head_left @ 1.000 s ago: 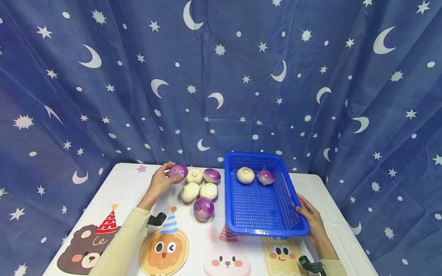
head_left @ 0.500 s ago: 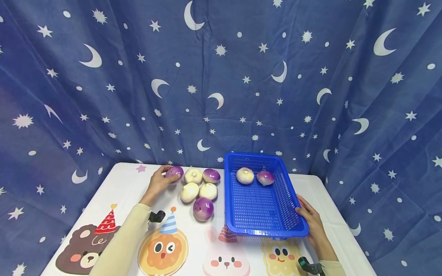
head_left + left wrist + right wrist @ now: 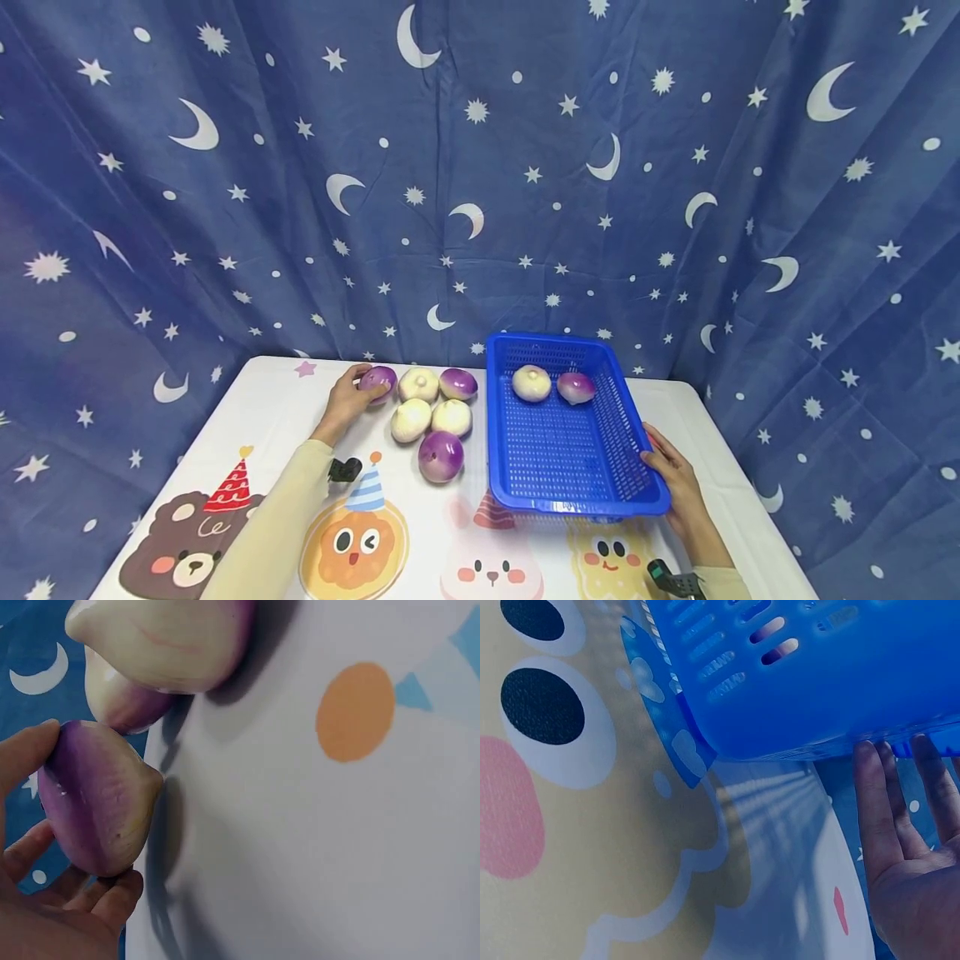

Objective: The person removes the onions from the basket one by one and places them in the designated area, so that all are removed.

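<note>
My left hand [image 3: 351, 397] holds a purple-and-white turnip [image 3: 377, 383] at the back left of the table, thumb on one side and fingers on the other. In the left wrist view that turnip [image 3: 101, 799] is close to the tabletop; whether it touches is unclear. Beside it sit several more turnips, among them a cream one [image 3: 418, 385] and a purple one [image 3: 441, 457]. My right hand [image 3: 678, 479] grips the right rim of a blue plastic basket [image 3: 555, 506], thumb over the edge. Inside the basket, toward the back, lie a pale turnip [image 3: 532, 383] and a purple-topped turnip [image 3: 576, 387].
A white tablecloth [image 3: 285, 417] with cartoon animal prints covers the table. Behind it hangs a blue curtain [image 3: 420, 275] with moons and stars. The basket stands right of the turnip group, its left wall a short gap away.
My left hand has moved slightly left and down with its turnip, away from the neighbouring cream one. My right hand and the basket have stayed in place.
</note>
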{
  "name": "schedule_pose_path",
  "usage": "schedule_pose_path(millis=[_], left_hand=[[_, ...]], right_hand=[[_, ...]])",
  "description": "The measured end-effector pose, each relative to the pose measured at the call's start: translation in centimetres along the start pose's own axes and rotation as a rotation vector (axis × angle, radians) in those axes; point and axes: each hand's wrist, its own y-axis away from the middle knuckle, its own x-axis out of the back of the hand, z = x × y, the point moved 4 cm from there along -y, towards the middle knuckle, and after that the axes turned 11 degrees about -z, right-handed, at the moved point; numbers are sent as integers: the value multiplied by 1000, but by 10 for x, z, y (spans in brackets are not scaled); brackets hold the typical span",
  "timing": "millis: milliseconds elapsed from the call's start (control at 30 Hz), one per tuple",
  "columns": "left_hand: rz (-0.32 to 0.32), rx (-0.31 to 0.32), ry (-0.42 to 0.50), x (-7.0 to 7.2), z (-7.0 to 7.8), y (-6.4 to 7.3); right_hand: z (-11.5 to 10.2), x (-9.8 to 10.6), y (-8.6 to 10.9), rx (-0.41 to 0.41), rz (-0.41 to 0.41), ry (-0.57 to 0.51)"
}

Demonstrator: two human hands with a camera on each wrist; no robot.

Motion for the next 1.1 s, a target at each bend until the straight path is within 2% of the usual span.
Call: schedule_pose_path(millis=[300,700,933,1100], left_hand=[[19,9,14,0,-4,-5],[35,53,25,0,-8,-2],[-4,79,44,-5,-12,2],[-5,60,56,-2,-9,2]], right_hand=[[1,-1,1,10,3,-5],[0,-1,0,22,-4,3],[4,0,2,-19,7,1],[2,-1,2,15,-2,11]])
